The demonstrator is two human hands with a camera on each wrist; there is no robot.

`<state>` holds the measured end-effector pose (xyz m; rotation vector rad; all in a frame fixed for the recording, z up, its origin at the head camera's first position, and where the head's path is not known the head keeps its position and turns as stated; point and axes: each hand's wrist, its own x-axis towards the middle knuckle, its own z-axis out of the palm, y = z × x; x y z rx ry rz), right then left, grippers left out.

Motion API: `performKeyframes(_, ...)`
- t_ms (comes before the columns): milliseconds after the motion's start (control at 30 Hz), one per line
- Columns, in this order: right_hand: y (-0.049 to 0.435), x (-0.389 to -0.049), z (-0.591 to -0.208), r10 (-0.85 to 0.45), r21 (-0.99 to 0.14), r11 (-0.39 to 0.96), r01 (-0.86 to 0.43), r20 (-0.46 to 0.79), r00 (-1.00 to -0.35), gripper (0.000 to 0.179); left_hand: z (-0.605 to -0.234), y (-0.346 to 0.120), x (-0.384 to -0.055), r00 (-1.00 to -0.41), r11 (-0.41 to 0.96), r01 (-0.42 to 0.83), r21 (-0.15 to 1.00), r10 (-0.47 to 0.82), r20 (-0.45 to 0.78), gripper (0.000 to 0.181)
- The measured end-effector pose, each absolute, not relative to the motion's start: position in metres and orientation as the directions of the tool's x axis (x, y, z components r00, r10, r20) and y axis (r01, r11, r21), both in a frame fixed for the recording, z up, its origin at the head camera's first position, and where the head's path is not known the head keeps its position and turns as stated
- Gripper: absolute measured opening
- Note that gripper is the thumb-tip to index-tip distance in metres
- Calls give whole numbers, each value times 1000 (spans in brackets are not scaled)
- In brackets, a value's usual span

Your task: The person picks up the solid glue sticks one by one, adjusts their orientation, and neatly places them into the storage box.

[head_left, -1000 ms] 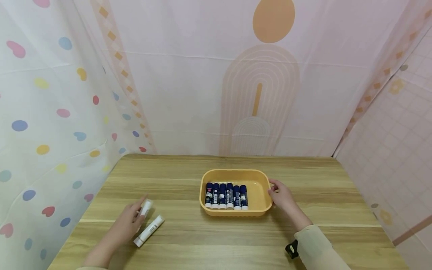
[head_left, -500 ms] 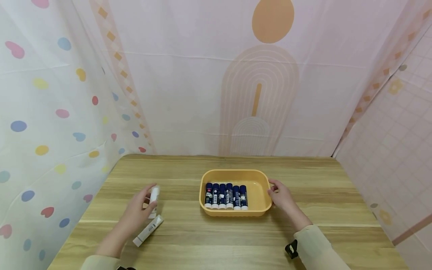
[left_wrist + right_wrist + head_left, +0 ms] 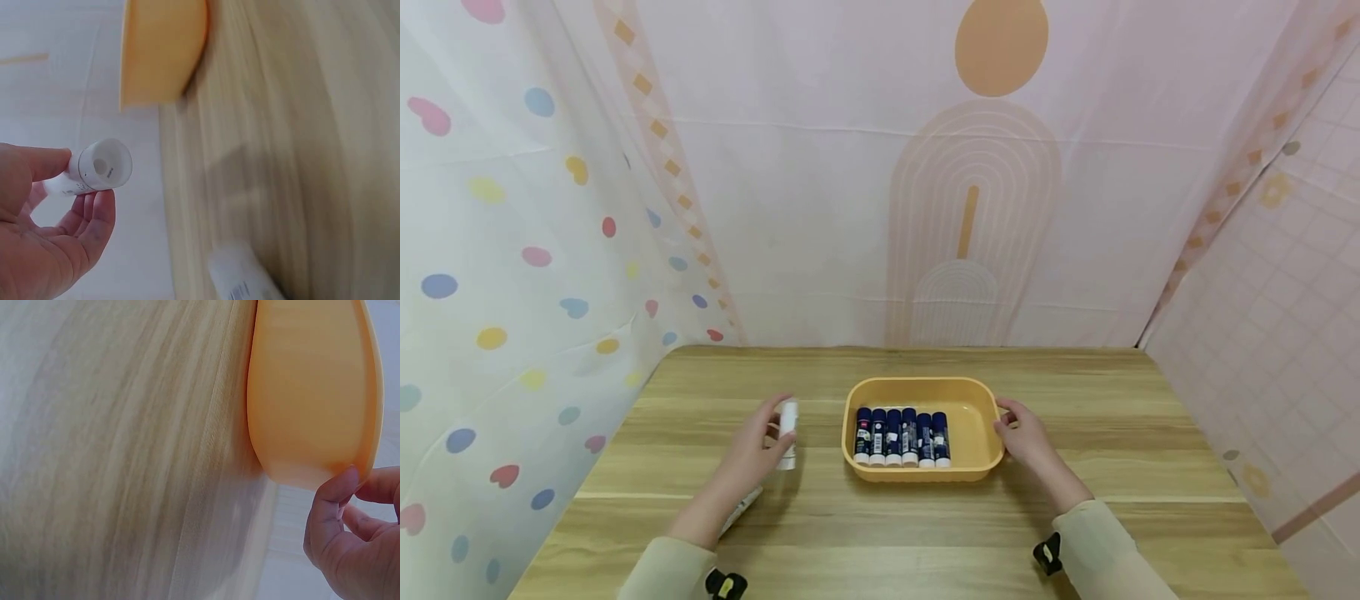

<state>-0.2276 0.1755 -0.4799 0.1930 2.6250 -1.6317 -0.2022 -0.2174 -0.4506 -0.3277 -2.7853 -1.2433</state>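
Note:
My left hand [image 3: 747, 454] pinches a white glue stick [image 3: 787, 417] upright, left of the yellow tray [image 3: 975, 429]. In the left wrist view, thumb and fingers hold this tube near its hollow round end, which faces the camera. A second white glue stick [image 3: 742, 507] lies on the table, partly hidden by my left forearm. Several navy glue sticks [image 3: 893, 437] with white ends stand side by side in the left part of the tray. At the tray's right end, my right hand [image 3: 1028, 437] grips the rim between thumb and fingers, as the right wrist view shows.
The wooden table [image 3: 880, 542] reaches back to a pale patterned curtain [image 3: 790, 208]. Another curtain with coloured dots [image 3: 497, 400] hangs along the left, and a checked one [image 3: 1262, 358] along the right.
My left hand has taken hold of one white glue stick, lifted it and carried it right towards the tray. The other white stick stays in place. My right hand keeps its grip on the rim.

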Motion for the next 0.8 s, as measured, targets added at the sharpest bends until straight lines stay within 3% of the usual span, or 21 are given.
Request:
performKeyframes(300, 174, -227, -480, 83, -894, 432, 119, -92, -992, 41, -442, -155, -225, -992, 544, 111, 832, 105, 64, 60)
performKeyframes(633, 172, -225, -478, 77, -888, 446, 110, -84, -993, 41, -444, -93, -237, -972, 509, 221, 832, 188, 143, 53)
performKeyframes(800, 172, -226, -477, 80, -889, 442, 118, -92, -993, 41, -447, -63, -236, -971, 505, 217, 836, 202, 130, 54)
